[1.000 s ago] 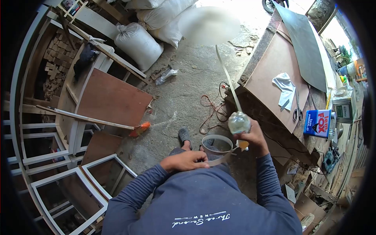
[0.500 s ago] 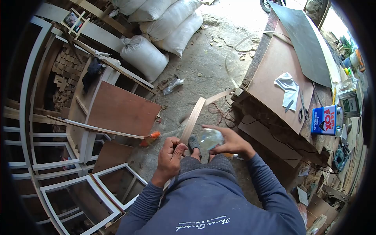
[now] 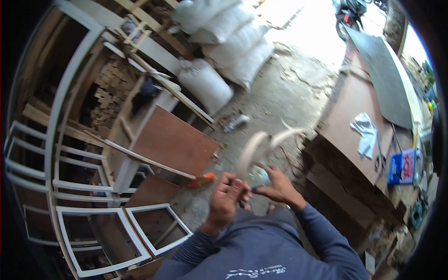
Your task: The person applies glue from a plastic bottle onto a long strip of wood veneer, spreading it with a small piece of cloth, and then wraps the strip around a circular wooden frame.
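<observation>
My left hand [image 3: 225, 205] is closed, pinching the near end of a wood-grain edging strip [image 3: 249, 151] between thumb and fingers. The strip arches up and away from my fist, then curls to the right; motion blurs it. Just right of that, my right hand [image 3: 281, 189] is wrapped around a clear, rounded jar [image 3: 258, 177], whose contents I cannot make out. Both hands are close together in front of my waist, and the strip passes near the jar.
At right stands a workbench [image 3: 343, 126] with a white cloth [image 3: 365, 133], scissors [image 3: 380, 161] and a blue-and-white tin [image 3: 402, 167]. White sacks [image 3: 205, 86] are piled ahead. White frames [image 3: 100, 240] and a brown panel [image 3: 172, 140] are at left.
My view has swung, so the surroundings sit further right and lower. The strip has drawn into a tighter curl, away from the bench corner. My hands have come closer together, holding the same things.
</observation>
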A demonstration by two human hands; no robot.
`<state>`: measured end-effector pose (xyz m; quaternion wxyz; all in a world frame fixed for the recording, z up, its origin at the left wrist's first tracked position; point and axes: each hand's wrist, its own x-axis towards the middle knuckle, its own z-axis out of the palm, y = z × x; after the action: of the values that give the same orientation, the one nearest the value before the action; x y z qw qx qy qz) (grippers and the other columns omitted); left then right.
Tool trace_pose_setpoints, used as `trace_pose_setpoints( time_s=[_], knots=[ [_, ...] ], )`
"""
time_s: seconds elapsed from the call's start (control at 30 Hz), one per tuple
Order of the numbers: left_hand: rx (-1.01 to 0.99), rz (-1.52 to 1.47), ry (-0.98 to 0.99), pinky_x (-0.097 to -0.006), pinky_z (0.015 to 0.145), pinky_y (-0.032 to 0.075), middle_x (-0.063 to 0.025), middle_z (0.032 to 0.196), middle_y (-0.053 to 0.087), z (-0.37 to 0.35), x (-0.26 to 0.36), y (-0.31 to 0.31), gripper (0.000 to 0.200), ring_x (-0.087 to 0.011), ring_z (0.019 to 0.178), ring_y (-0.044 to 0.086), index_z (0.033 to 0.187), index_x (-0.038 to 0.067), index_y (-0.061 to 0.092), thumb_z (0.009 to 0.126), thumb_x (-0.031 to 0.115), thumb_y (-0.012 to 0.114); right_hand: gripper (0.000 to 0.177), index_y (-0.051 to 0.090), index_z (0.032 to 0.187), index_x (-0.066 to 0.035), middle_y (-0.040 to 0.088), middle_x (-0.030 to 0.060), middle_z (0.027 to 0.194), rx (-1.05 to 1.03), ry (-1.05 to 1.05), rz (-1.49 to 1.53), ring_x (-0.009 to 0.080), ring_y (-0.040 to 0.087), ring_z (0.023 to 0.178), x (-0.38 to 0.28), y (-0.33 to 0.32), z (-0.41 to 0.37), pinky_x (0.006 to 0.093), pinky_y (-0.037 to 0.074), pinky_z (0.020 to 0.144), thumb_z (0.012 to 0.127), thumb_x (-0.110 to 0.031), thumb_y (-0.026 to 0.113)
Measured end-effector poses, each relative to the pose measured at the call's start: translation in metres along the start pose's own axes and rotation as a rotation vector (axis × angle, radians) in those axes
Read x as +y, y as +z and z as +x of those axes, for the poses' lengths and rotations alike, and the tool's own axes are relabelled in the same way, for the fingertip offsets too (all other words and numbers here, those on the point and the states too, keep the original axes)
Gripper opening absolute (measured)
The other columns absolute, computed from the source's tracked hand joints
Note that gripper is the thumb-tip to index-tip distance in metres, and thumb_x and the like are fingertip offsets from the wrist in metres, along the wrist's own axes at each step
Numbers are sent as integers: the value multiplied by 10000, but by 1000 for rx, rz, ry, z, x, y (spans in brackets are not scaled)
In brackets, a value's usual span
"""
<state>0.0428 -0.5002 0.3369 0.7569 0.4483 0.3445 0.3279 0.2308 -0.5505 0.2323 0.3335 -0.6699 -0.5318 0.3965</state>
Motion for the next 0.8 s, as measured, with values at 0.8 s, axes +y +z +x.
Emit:
trace_pose_setpoints(
  time_s=[0.8],
  knots=[
    [-81, -936, -365, -380, 904, 530, -113, 915, 589, 84, 64, -119, 304, -208, 854, 629, 1057, -41, 543, 1066, 255, 473, 574, 632, 1205, -30, 675, 66, 1106, -559, 20, 410, 179, 623, 1042, -88, 64, 40, 316, 471, 940, 764, -302, 878]
  ],
)
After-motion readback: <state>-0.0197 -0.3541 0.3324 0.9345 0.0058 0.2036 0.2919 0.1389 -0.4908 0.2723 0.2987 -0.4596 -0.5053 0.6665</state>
